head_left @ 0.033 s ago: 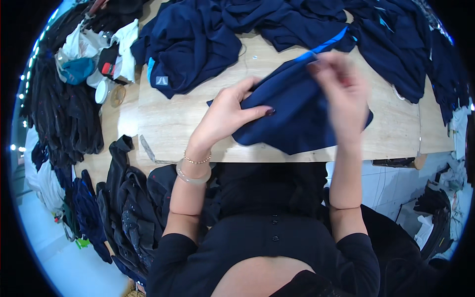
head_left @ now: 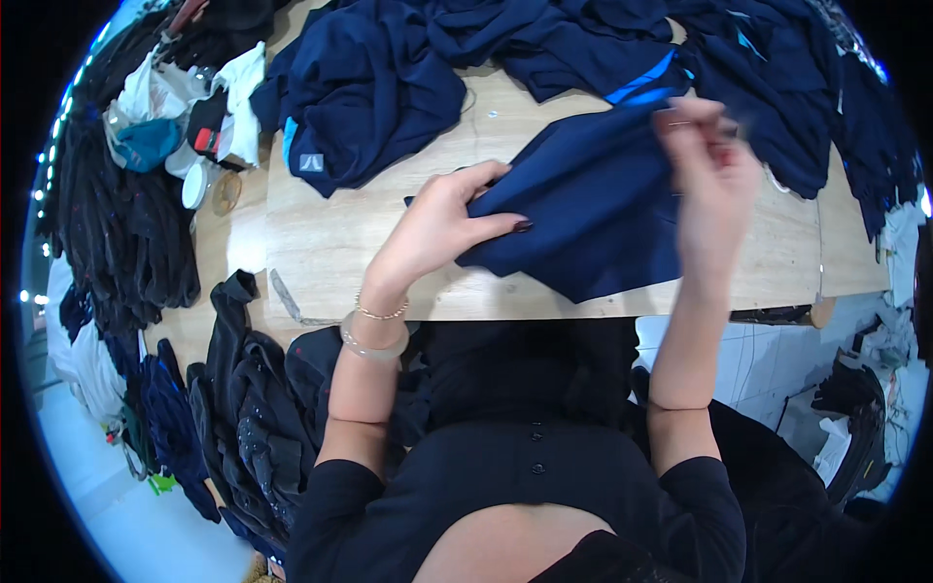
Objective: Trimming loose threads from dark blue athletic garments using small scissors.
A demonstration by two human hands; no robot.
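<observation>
A navy blue fabric piece is spread between my hands above the table's near edge. My left hand grips its left side, thumb on top and the other fingers partly hidden beneath. At the cloth's upper right, my right hand is raised with thumb and fingers pinched together, smeared by motion. A thin pale line shows at those fingertips, too fine to name. Just beyond them lies a bright blue strip among the navy cloth.
Navy garments are heaped along the far side of the wooden table. Dark clothes pile up at the left, near a white bag and a round jar. Black garments hang by my left arm.
My right hand has shifted right and slightly away from the cloth's middle. More of the fabric's right part and of the blue strip shows. My left hand is nearly still.
</observation>
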